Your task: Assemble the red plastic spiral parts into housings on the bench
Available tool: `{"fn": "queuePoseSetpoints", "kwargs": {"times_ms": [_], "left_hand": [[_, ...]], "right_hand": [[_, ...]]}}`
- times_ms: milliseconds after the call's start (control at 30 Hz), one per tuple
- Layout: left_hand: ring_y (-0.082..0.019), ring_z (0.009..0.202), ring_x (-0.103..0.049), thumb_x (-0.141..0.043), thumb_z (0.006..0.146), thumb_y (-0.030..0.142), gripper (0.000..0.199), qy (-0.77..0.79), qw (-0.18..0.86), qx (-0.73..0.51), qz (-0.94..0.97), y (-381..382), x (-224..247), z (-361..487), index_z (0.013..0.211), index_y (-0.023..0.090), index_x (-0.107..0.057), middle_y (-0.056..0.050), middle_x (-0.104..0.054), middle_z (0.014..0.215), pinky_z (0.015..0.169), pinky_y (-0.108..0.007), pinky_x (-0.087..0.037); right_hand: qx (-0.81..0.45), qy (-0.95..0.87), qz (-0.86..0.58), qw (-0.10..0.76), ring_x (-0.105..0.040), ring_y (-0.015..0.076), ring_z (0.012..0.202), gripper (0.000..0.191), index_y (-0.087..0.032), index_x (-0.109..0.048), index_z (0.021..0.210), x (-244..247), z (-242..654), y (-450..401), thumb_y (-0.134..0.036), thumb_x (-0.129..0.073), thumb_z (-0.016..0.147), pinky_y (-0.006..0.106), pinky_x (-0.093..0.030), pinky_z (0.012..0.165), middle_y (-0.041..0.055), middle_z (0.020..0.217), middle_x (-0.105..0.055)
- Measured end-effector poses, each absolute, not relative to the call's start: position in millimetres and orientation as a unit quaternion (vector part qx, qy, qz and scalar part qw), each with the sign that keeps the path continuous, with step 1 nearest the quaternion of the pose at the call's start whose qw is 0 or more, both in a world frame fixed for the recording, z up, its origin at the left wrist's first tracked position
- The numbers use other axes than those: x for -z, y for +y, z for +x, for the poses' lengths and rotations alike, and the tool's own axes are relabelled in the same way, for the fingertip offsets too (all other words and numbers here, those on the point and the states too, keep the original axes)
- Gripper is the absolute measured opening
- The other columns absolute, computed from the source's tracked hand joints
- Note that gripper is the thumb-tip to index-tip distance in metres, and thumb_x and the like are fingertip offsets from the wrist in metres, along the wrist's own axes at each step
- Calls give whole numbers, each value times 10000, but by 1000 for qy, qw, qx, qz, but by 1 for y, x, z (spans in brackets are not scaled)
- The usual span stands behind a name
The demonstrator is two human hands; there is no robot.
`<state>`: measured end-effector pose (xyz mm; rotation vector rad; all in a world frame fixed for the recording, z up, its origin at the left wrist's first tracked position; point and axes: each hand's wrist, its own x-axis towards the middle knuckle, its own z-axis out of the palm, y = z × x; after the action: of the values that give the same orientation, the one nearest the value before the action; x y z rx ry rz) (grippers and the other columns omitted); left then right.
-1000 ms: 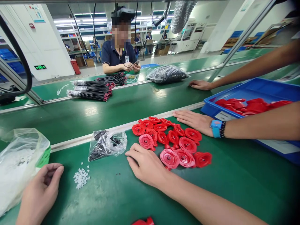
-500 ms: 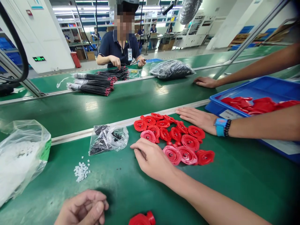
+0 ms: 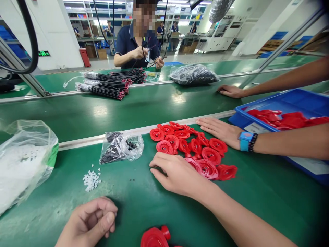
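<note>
1. Left hand (image 3: 88,221): fingers curled, thumb close to the forefinger; whether a small piece sits between the tips, I cannot tell.
2. White pieces (image 3: 92,180) lie loose at its 12 o'clock; a single red part (image 3: 153,237) at 3 o'clock, cut by the lower edge.
3. Right hand (image 3: 177,173): fingers together and bent; whether they meet the thumb, I cannot tell.
4. Clustered red parts (image 3: 210,156) at its 1 o'clock, a clear bag (image 3: 111,151) of black bits at 10.
</note>
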<state>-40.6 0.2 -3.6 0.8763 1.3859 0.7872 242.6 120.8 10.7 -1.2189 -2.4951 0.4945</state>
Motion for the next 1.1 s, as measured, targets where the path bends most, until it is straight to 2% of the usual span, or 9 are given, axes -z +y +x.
{"fn": "queuePoseSetpoints", "kwargs": {"times_ms": [100, 300, 433, 500, 567, 800, 1100], "left_hand": [[-171, 620, -610, -863, 745, 577, 411, 583, 643, -335, 366, -2, 6, -39, 885, 199, -784, -37, -681, 662, 575, -257, -513], [-163, 638, -634, -912, 713, 522, 410, 573, 661, -374, 308, -11, 0, -22, 880, 182, -754, -41, -698, 736, 568, -243, -490], [-176, 659, -652, -904, 742, 474, 401, 560, 673, -373, 307, -14, 3, -19, 966, 189, -733, -60, -710, 816, 575, -257, -493], [-169, 671, -652, -895, 763, 461, 390, 539, 686, -377, 311, -14, 7, -21, 984, 196, -712, -47, -695, 825, 581, -250, -488], [-157, 690, -648, -880, 793, 444, 357, 512, 704, -377, 317, -15, 11, -23, 976, 204, -690, -27, -672, 816, 595, -238, -481], [-118, 693, -626, -858, 840, 401, 310, 464, 734, -376, 324, -15, 17, -26, 964, 201, -656, 2, -634, 800, 604, -209, -457], [-106, 700, -630, -865, 840, 374, 311, 444, 738, -395, 319, -14, 21, -26, 958, 201, -635, 15, -631, 811, 608, -201, -462]], "right_hand": [[-178, -874, -426, 150, -622, 153, 758, 87, -205, -694, 894, -8, 241, 120, -168, -656, 963, 282, -404, 637, 11, 908, -669], [-161, -876, -435, 135, -609, 164, 748, 127, -193, -653, 874, -5, 236, 115, -152, -609, 986, 293, -388, 645, 23, 899, -653], [-283, -865, -356, 214, -609, 146, 744, 112, -198, -636, 886, -10, 217, 85, -153, -587, 977, 265, -421, 637, 14, 885, -643], [-368, -842, -297, 259, -620, 127, 731, 84, -203, -636, 914, -12, 205, 65, -164, -591, 973, 238, -446, 628, 3, 893, -649], [-398, -830, -264, 290, -642, 124, 735, 59, -200, -637, 942, -9, 195, 48, -181, -596, 980, 230, -473, 643, 3, 907, -666], [-322, -854, -244, 328, -683, 155, 742, 96, -194, -629, 944, 8, 187, 37, -213, -562, 1010, 260, -498, 669, 15, 882, -697], [-328, -847, -242, 342, -670, 140, 716, 68, -199, -619, 923, 14, 185, 40, -195, -578, 977, 246, -475, 652, 2, 853, -685]]}}
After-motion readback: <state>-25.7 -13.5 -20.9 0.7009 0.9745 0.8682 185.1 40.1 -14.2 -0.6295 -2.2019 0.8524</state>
